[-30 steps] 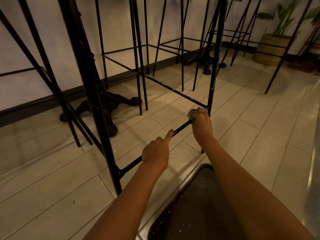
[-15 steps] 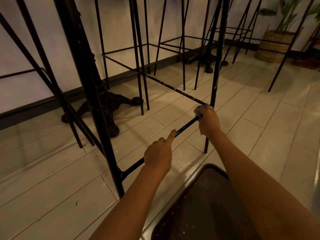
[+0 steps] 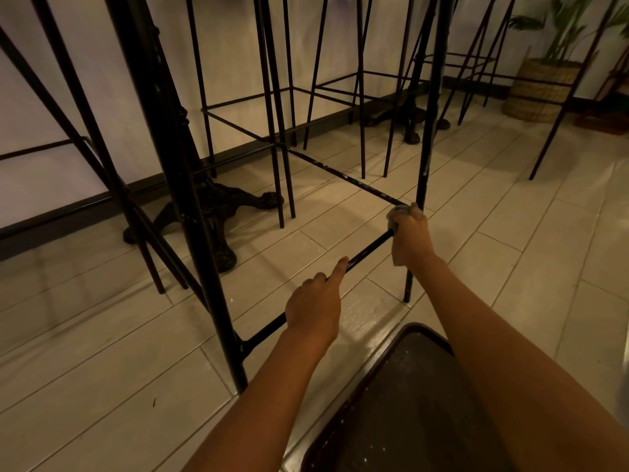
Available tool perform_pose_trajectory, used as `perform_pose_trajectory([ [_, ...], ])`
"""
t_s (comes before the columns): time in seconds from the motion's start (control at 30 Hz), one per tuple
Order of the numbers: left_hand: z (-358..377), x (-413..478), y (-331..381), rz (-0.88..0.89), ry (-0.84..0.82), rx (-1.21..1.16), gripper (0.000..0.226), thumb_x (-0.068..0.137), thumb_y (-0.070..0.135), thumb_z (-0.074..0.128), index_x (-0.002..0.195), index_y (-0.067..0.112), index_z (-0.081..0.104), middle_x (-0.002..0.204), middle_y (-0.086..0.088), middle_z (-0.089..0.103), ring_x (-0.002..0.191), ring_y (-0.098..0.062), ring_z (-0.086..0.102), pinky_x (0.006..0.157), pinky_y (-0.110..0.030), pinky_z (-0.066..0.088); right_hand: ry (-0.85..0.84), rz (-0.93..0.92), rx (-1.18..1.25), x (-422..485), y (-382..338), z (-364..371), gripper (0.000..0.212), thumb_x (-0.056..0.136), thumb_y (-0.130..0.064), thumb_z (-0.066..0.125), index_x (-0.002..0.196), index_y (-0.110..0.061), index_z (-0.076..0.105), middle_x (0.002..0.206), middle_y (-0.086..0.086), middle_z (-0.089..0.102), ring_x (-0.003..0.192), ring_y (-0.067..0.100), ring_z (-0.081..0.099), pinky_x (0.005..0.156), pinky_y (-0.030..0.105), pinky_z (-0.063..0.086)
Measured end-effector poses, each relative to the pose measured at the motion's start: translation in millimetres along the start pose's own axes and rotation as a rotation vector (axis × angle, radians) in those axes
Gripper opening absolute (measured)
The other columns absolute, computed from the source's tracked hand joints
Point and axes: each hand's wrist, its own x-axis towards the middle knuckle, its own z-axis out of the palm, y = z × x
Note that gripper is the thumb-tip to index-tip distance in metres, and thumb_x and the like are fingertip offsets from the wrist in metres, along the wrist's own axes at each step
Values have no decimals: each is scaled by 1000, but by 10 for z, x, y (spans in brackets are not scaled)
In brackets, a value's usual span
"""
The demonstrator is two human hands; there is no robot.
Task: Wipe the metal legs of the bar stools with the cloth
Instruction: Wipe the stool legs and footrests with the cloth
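The right hand (image 3: 410,241) grips a grey cloth (image 3: 399,211) wrapped round the far end of the black foot rail (image 3: 369,247). Its fingers are closed over the bunched fabric right where the rail meets the corner leg (image 3: 425,141). The left hand (image 3: 315,313) holds the same rail nearer the person, fingers (image 3: 320,278) curled round the bar and the forefinger laid straight along it toward the cloth. Bare rail shows between the two hands, and more of it runs back from the left fingers to the near leg (image 3: 218,294).

The step in hand looks like wiping the rail's end and the joint. To do it well, the cloth should enclose the bar all the way round, underside too. The right fingers would best squeeze firmly and twist a little at the weld, where grime tends to collect. From the joint the corner leg rises above the right fingers and drops below them to the floor (image 3: 510,267), and each stretch wants a full-length stroke. The left hand's hold is useful, since it likely steadies the light frame against the push. The stretch beneath the left fingers cannot be reached until that hand shifts.
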Motion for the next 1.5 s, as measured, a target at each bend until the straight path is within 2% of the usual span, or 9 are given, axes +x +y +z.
perform_pose_trajectory([
  [0.1,-5,10,-3,-6,2,4,91,85,-2,57,147,32,-1,122,-9,52,100,-21,53,75,-28,42,-60,25,-33,8,8,-74,29,79,17,52,103,3,60,130,20,48,132,36,27,114,46,18],
  [0.3,-9,-8,4,0,19,9,91,85,1,58,147,31,-1,121,-9,52,100,-20,53,75,-28,42,-49,153,41,-76,-121,-109,41,76,17,56,114,4,53,133,23,40,126,34,38,106,39,38],
  [0.5,-4,7,7,8,39,6,88,87,2,56,148,31,-1,121,-9,53,99,-19,53,74,-27,40,-130,237,116,-47,-148,-127,54,79,6,61,129,6,40,141,25,32,134,37,25,105,28,33],
  [0.6,-2,24,10,5,30,0,89,86,1,56,148,31,-1,122,-9,52,101,-20,52,74,-27,39,-115,232,157,-17,-154,-140,43,80,12,53,123,6,45,139,27,33,132,38,28,105,35,33],
  [0.77,-3,31,22,-1,3,-2,90,85,-1,57,148,31,1,123,-9,51,105,-21,50,80,-29,41,-73,252,210,-16,-127,-218,24,81,12,49,104,6,58,117,20,55,119,32,43,93,29,36],
  [0.9,0,38,22,9,8,1,91,83,-1,60,148,29,4,123,-9,52,110,-21,47,87,-29,41,-96,221,201,-64,-186,-231,22,79,12,54,98,5,62,124,20,51,116,33,47,92,32,40],
  [1.23,-4,77,4,45,-7,-10,76,88,1,49,148,20,6,130,-12,49,122,-26,39,98,-34,37,-50,173,347,-533,-557,-197,35,86,4,45,118,-3,57,138,19,39,116,36,44,93,25,40],
  [1.4,-86,98,28,53,-13,-210,42,101,23,27,139,8,33,133,-17,48,124,-31,39,101,-38,33,-94,136,373,-804,-728,-244,37,87,2,44,118,-10,61,136,19,41,124,37,37,100,36,31],
  [1.5,-175,85,39,-23,22,-472,51,100,39,21,126,6,50,131,-18,51,121,-31,45,101,-39,36,-94,126,456,-981,-880,-330,37,88,3,45,119,-8,60,136,21,41,125,37,36,102,36,30],
])
